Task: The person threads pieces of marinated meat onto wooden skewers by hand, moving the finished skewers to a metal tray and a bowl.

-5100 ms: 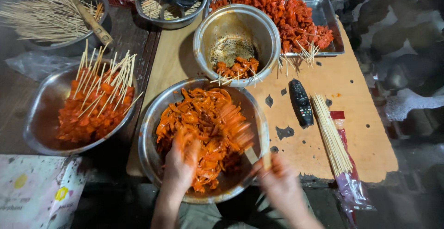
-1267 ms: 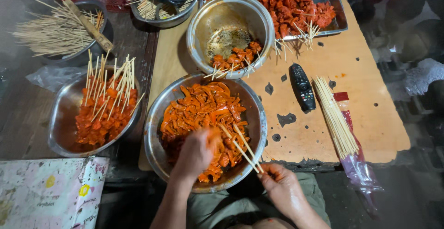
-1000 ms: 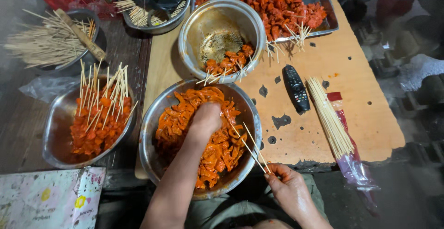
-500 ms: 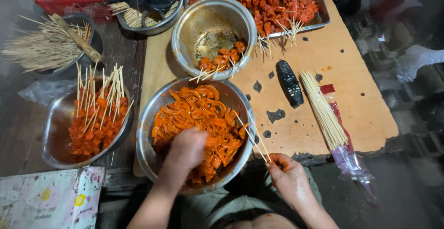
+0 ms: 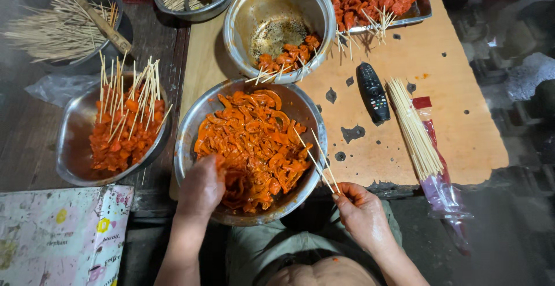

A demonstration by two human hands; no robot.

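- Head view: left hand (image 5: 202, 185) is sunk into the wide round steel bowl (image 5: 186, 130) of orange-red, sauce-coated meat strips (image 5: 254, 147), fingers curled down onto the pieces at the near-left edge; whether it has pinched a strip or only presses on the heap cannot be told, the fingertips being buried
- Head view: right hand (image 5: 363, 214) is clenched on two or three thin bamboo skewers (image 5: 317, 159), held at their lower ends just off the bowl's near-right rim, points slanting up and left over the meat
- Judged risk: the held skewer points aim toward the left hand across the bowl; a slick strip giving way under the push could send a point into the fingers
- Judged risk: sauce on both hands makes a thin stick liable to twist or slide in the grasp, so a strip may go on crooked or tear
- Judged risk: this bowl overhangs the near edge of the tan wooden board (image 5: 439, 118); hard downward pressure on the near rim could tip it toward the lap
- Head view: black remote control (image 5: 372, 91) and loose bundle of bare bamboo skewers (image 5: 414, 127) lie on the board just right of the bowl; drips or a swung elbow could smear or scatter them
- Head view: dented steel bowl of finished red skewers (image 5: 124, 124) sits to the left, sticks fanned upward, near enough to snag a sleeve or wrist
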